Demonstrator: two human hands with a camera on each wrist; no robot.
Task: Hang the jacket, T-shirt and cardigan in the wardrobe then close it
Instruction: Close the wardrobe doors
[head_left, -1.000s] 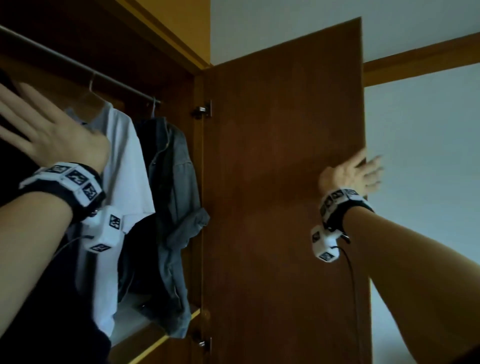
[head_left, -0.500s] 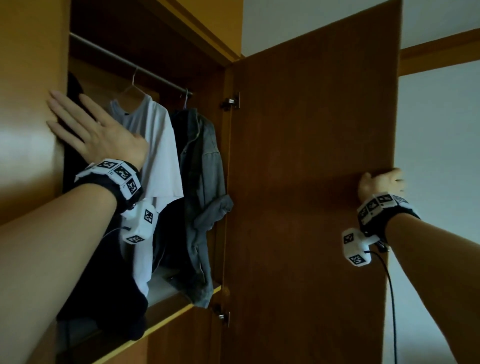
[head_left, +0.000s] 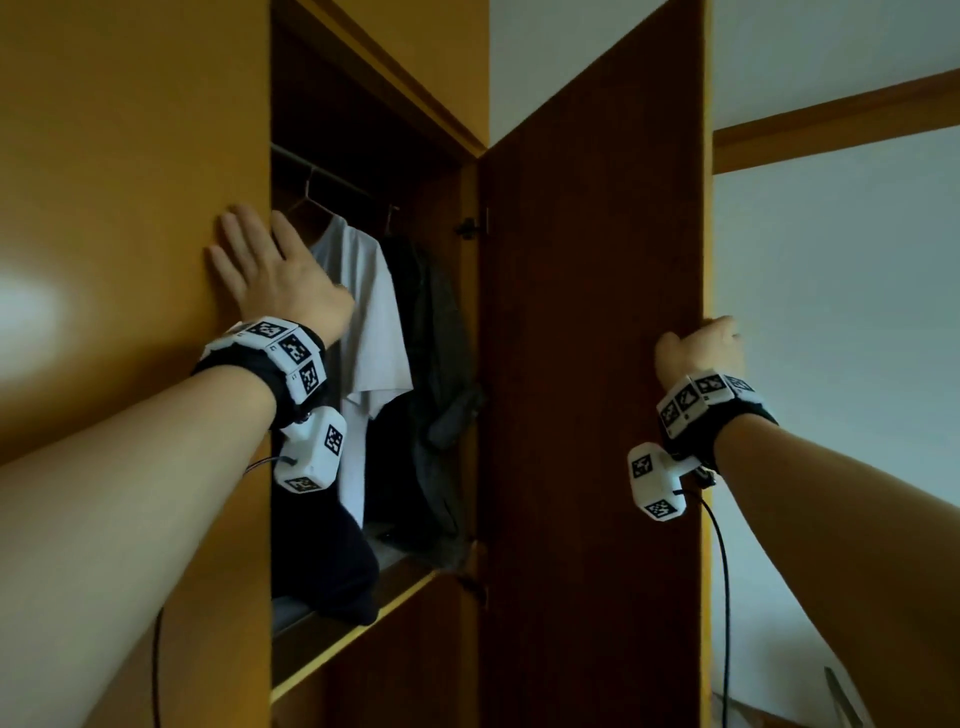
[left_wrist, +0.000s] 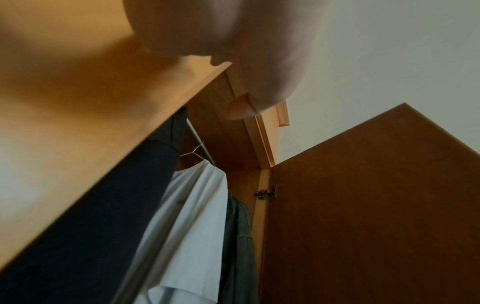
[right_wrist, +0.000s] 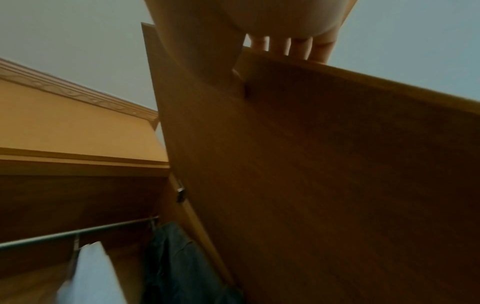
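Observation:
The wardrobe stands partly open. Its left door (head_left: 130, 260) is swung nearly across the opening, and my left hand (head_left: 270, 270) presses flat on it with straight fingers. My right hand (head_left: 698, 345) grips the free edge of the dark right door (head_left: 587, 364), fingers curled round it (right_wrist: 291, 47). Inside, on the rail (right_wrist: 78, 232), hang a dark cardigan (head_left: 322, 561) at the left, a white T-shirt (head_left: 371, 322) in the middle and a grey denim jacket (head_left: 441, 374) at the right. The cardigan's hem lies over the shelf edge.
A wooden shelf edge (head_left: 363, 631) runs below the clothes. A pale wall (head_left: 841, 312) with a wooden beam (head_left: 831, 130) lies to the right of the right door. Cables hang from both wrist cameras.
The left door has swung in across the opening under my left hand. My right hand went from lying flat on the right door to gripping its edge, and that door has swung inward.

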